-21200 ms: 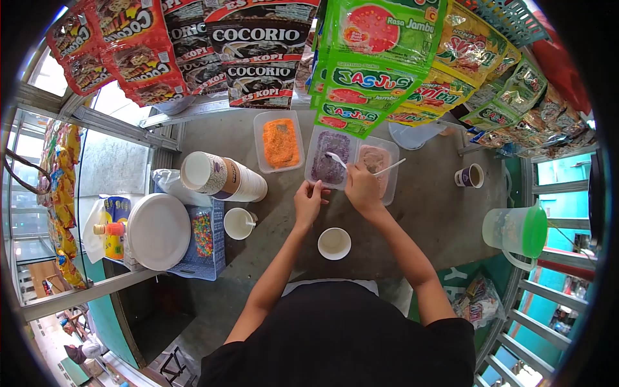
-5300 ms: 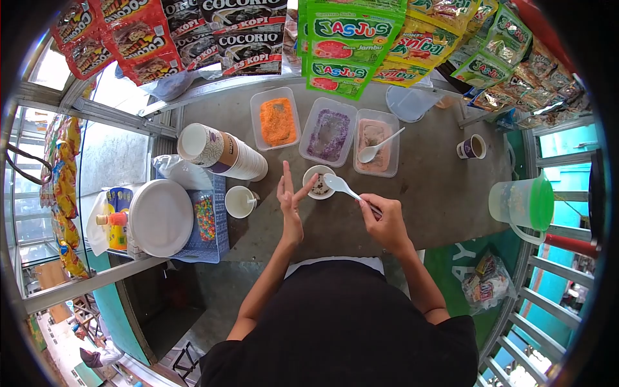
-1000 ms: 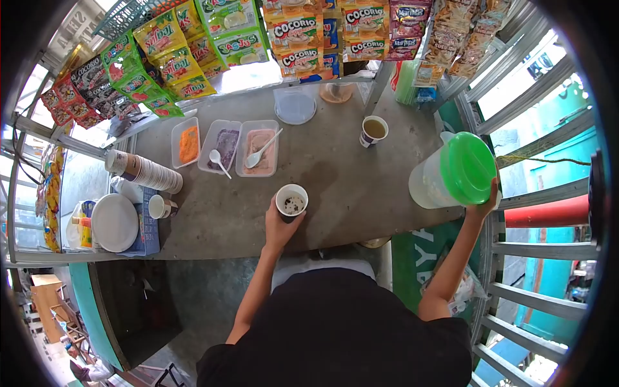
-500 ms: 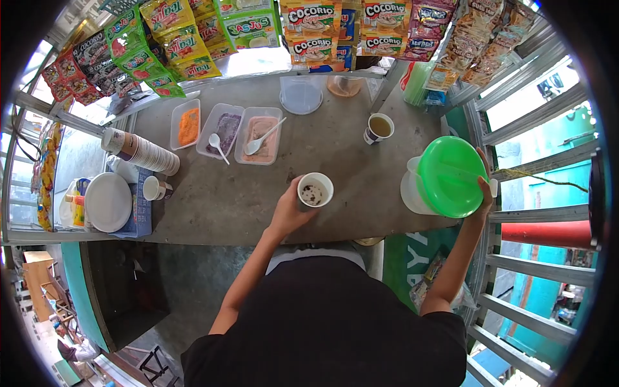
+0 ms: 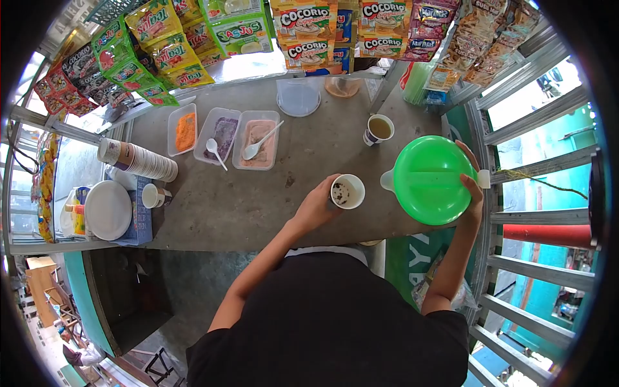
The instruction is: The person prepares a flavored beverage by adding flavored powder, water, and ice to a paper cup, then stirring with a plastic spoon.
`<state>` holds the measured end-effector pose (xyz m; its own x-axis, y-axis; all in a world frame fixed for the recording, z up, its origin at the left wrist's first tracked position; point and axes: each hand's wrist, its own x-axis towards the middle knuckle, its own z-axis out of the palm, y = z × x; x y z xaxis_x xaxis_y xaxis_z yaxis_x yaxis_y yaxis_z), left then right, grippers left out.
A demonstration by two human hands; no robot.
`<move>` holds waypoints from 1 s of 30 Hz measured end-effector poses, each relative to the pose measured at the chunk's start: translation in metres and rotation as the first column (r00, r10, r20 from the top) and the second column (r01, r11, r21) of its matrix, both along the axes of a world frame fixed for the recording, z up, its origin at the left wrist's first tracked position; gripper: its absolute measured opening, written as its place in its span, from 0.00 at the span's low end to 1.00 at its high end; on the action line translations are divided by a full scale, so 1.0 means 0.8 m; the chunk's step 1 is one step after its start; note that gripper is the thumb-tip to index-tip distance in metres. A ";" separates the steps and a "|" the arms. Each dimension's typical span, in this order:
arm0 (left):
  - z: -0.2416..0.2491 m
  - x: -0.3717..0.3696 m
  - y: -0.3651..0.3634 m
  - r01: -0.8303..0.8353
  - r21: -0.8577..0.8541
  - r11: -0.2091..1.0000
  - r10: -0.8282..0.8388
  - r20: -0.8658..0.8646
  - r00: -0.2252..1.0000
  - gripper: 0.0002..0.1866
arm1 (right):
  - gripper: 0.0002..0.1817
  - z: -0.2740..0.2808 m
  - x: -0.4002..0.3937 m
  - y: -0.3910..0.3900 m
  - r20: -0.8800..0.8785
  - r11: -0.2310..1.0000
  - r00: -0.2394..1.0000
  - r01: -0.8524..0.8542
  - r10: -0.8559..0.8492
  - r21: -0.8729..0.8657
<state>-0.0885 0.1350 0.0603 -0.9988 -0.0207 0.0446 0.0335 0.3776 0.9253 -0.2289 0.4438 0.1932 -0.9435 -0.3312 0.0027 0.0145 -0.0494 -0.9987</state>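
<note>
My left hand [image 5: 318, 205] is wrapped round a paper cup [image 5: 347, 192] with dark bits at its bottom, held over the front of the counter. On the right, my right hand [image 5: 474, 184] grips a pitcher [image 5: 431, 180] by its handle side. The pitcher's green lid faces up, and its pale spout points left toward the cup, a short gap away. The lid hides most of the pitcher's body. Behind them stands another paper cup [image 5: 378, 129], filled with a brownish liquid.
Three plastic tubs of orange [image 5: 186, 131], purple [image 5: 224, 132] and pink powder [image 5: 259, 135] sit at back left, two with white spoons. Stacked paper cups [image 5: 138, 160] lie at left. Sachets [image 5: 303, 32] hang overhead; metal bars [image 5: 541, 217] line the right.
My left hand has carried the cup to the right, nearer the pitcher. The pitcher has been raised and shifted a little left, its spout now turned toward the cup.
</note>
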 end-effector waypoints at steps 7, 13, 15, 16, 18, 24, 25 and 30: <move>0.002 -0.005 -0.004 0.013 0.017 1.000 -0.014 0.072 0.997 0.38 | 0.41 0.017 0.014 -0.037 -0.017 0.992 1.000 0.009 -0.007 0.126; -0.003 -0.001 -0.004 0.008 0.046 0.999 -0.013 0.103 0.995 0.39 | 0.39 0.012 0.007 -0.052 -0.040 0.987 0.993 -0.105 0.110 0.123; -0.004 -0.001 -0.005 0.017 0.050 0.999 -0.023 0.117 0.993 0.39 | 0.39 0.015 0.008 -0.060 -0.090 0.977 0.987 -0.119 0.136 0.178; -0.007 -0.001 -0.006 0.014 0.051 0.999 -0.020 0.118 0.993 0.39 | 0.39 0.016 0.008 -0.063 -0.089 0.976 0.986 -0.122 0.139 0.179; -0.014 0.000 -0.007 0.022 0.033 0.999 -0.023 0.059 0.998 0.39 | 0.39 0.017 0.009 -0.068 -0.097 0.975 0.982 -0.143 0.161 0.168; -0.019 0.001 -0.008 0.012 0.053 0.999 -0.015 0.063 0.998 0.36 | 0.36 0.011 0.011 -0.072 -0.107 0.973 0.979 -0.156 0.175 0.171; -0.021 0.001 -0.007 0.017 0.054 0.998 -0.020 0.063 0.998 0.36 | 0.36 0.010 0.012 -0.073 -0.106 0.973 0.980 -0.151 0.171 0.172; -0.039 0.003 -0.014 -0.021 0.010 1.000 0.020 0.111 0.994 0.33 | 0.36 0.010 0.017 -0.082 -0.101 0.968 0.972 -0.194 0.211 0.156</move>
<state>-0.0858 0.1235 0.0294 -0.9969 -0.0407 -0.0669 -0.0772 0.3672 0.9269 -0.2152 0.3782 0.2013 -0.8527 -0.5203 0.0465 -0.1072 0.0873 -0.9904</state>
